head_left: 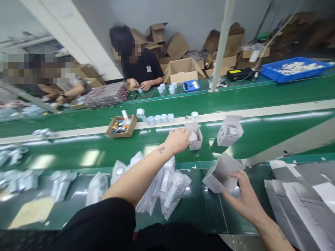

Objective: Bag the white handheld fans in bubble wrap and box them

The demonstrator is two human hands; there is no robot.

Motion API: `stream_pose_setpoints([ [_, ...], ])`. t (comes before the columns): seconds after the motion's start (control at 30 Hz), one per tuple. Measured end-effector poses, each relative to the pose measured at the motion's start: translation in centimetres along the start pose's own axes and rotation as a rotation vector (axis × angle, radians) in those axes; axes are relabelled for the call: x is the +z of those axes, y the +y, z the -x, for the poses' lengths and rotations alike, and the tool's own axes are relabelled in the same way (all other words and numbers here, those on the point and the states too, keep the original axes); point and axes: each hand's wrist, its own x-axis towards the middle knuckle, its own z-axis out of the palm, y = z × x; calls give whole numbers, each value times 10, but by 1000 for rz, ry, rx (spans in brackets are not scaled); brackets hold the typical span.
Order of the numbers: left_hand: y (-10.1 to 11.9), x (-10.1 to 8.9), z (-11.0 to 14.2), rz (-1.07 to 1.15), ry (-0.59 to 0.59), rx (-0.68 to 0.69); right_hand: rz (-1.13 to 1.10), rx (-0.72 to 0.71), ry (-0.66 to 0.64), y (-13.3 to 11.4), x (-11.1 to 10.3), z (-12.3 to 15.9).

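My left hand (pixel 178 141) reaches over the green belt to a small white box (pixel 195 143) with its flap up. Its fingers are bent against the box's left side, and the thumb is hidden. Something round and white shows inside that box. On the right, my right hand (pixel 242 191) grips another open white box (pixel 215 176), tilted above the near table, thumb and fingers at its rim. A third white box (pixel 226 138) stands open on the belt with a white item in it. Below my left forearm lie white devices in bubble-wrap bags (pixel 174 195).
Flat white-grey cartons (pixel 295 198) are stacked at right. A small cardboard tray (pixel 123 127) and several white round parts (pixel 159 119) stand along the belt divider. Across the belt, a co-worker (pixel 142 66) handles parts. A slanted post (pixel 222 45) rises there, near a blue tray (pixel 295 69).
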Motion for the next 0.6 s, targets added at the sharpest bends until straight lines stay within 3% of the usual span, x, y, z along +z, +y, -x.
stream_pose_setpoints([
  [0.1, -62, 4, 82, 22, 49, -477, -122, -14, -93, 2, 21, -6],
  [0.17, -89, 31, 133, 65, -47, -788, -120, -2, -148, 5, 36, -8],
  [0.2, -96, 50, 153, 110, -103, -861, -105, 1, -163, 5, 43, -8],
  [0.27, -97, 92, 177, 174, -174, -903, -70, 0, -180, 2, 52, -9],
  [0.33, -86, 128, 185, 160, -123, -923, -50, -6, -203, -4, 55, -10],
  [0.4, -73, 151, 185, 107, -29, -935, -47, -14, -222, -11, 55, -13],
  [0.5, -64, 164, 185, 9, 103, -923, -82, -40, -210, -19, 51, -19],
  [0.6, -62, 159, 193, 21, 222, -857, -129, -51, -241, -22, 46, -26],
])
